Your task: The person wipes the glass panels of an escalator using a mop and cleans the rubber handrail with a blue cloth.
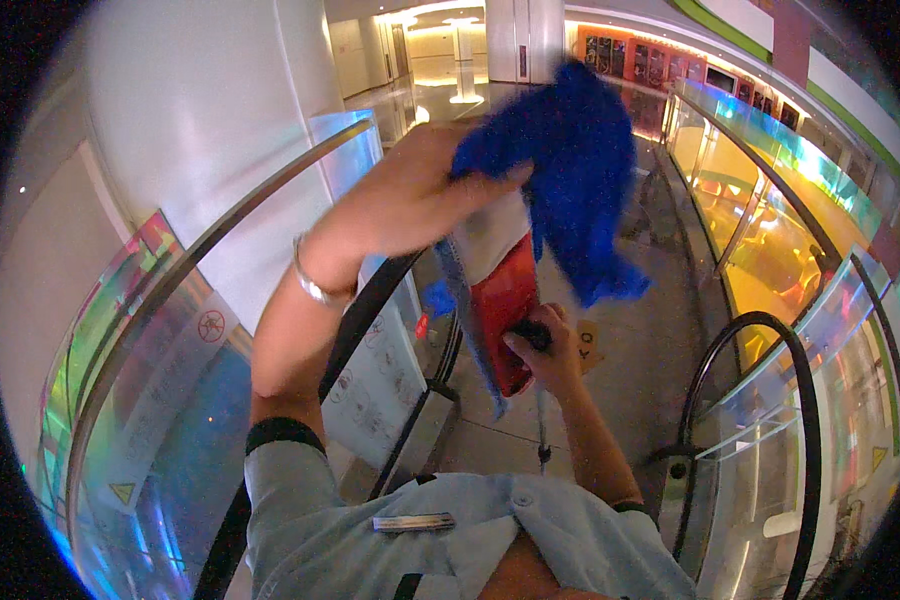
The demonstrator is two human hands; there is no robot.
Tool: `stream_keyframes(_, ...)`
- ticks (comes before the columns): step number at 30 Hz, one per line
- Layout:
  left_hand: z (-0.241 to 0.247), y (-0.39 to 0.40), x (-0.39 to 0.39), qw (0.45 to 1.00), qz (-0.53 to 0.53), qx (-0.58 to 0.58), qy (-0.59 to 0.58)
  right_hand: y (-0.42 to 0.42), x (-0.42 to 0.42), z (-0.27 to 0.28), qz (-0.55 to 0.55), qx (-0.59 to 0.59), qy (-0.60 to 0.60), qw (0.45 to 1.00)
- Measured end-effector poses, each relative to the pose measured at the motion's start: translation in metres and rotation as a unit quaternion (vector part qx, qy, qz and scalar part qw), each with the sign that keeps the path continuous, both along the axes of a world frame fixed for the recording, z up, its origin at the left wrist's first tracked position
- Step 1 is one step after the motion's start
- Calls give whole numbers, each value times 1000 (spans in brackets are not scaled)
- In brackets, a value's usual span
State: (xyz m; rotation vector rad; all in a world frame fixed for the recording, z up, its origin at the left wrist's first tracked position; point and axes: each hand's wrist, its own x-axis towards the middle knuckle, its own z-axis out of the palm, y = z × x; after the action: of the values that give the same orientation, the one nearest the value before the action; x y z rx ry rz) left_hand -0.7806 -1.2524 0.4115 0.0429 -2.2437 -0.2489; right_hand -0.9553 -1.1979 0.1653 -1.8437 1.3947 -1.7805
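My left hand (pixel 427 195) is raised in front of me, gripping a blue cloth (pixel 589 180) that hangs down to the right and is blurred. Below it, my right hand (pixel 559 349) is closed around a black knob-like part (pixel 536 335) of what looks like a flat mop head (pixel 506 300). That head is tilted, white above and red below, with a grey-blue fringe along its left edge. A thin pole (pixel 543 427) runs down below my right hand. The left hand's fingertips are hidden by the cloth.
An escalator handrail (pixel 379 322) with a glass side panel (pixel 360 390) is close on my left; another looped black handrail (pixel 757 322) rises at right. Beyond it stand iridescent glass railings (pixel 780 180). A tan floor marking (pixel 586 345) shows past my right hand. A pillar (pixel 525 45) stands farther back.
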Motion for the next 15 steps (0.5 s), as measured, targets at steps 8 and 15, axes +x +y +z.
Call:
stream_keyframes(8, -19, -12, 18, 960, 45, 181, 211, 7, -12, 3, -7, -24, -7, 1000)
stream_keyframes(15, -7, -20, 19, 924, 29, 159, 346, 17, -15, 4, 15, 15, 10, 1000)
